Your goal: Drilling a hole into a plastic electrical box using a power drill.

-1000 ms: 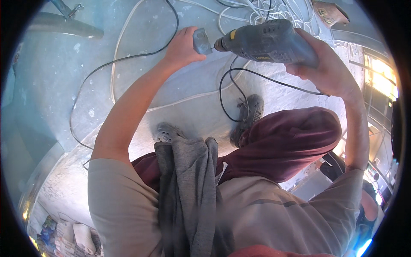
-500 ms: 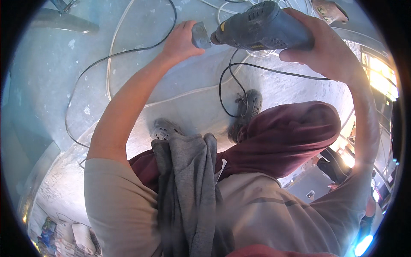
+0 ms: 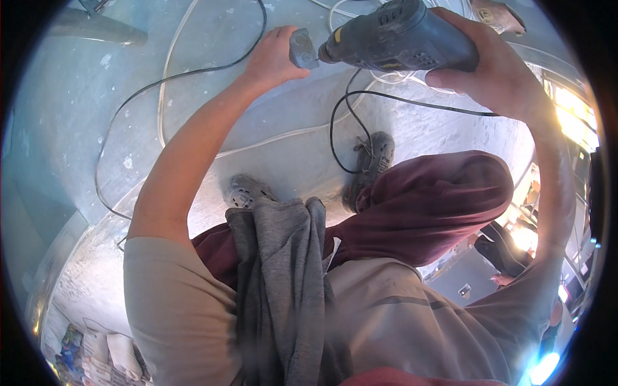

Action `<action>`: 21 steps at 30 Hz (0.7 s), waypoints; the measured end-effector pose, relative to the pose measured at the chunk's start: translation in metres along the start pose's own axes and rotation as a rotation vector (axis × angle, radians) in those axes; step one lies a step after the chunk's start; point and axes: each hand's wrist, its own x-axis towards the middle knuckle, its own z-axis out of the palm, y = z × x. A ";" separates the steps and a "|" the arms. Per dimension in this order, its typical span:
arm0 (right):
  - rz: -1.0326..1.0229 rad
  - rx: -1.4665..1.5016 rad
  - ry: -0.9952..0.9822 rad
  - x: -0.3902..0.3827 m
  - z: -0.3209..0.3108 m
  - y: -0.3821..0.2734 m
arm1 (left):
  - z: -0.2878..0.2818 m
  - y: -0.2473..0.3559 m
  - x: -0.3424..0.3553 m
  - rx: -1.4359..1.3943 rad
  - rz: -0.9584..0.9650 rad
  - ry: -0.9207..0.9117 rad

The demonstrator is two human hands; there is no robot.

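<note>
My left hand (image 3: 277, 55) is closed around a small grey block (image 3: 302, 48) with round marks on its face, holding it up at the top middle. My right hand (image 3: 489, 77) grips a dark power drill (image 3: 402, 38) with a yellow label, held horizontally with its nose pointing left at the block. The drill's tip is at or very close to the block's right side; I cannot tell whether it touches. A black cable (image 3: 418, 103) runs from near my right hand in loops over the grey floor (image 3: 212, 109).
White cables (image 3: 161, 116) loop across the floor. A dark pipe (image 3: 109, 29) lies top left, a brown bag (image 3: 496, 14) top right. My legs, shoes (image 3: 248, 190) and draped grey cloth (image 3: 283, 270) are below. Sacks (image 3: 122, 357) lie bottom left. Part of another person (image 3: 499, 251) shows at right.
Both hands, the block and the drill sit higher in the picture than a second ago, mostly in the first half-second. The drill's body has tilted slightly, and both grips are kept.
</note>
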 end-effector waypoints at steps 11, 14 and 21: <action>-0.012 -0.215 -0.092 -0.005 -0.018 -0.058 | -0.001 0.003 -0.001 0.018 -0.027 -0.015; 0.126 -0.008 -0.254 0.004 -0.024 -0.044 | -0.002 0.002 -0.001 0.011 0.000 -0.005; -0.065 -0.222 -0.071 -0.008 -0.013 -0.049 | 0.001 0.001 0.001 0.026 -0.011 -0.015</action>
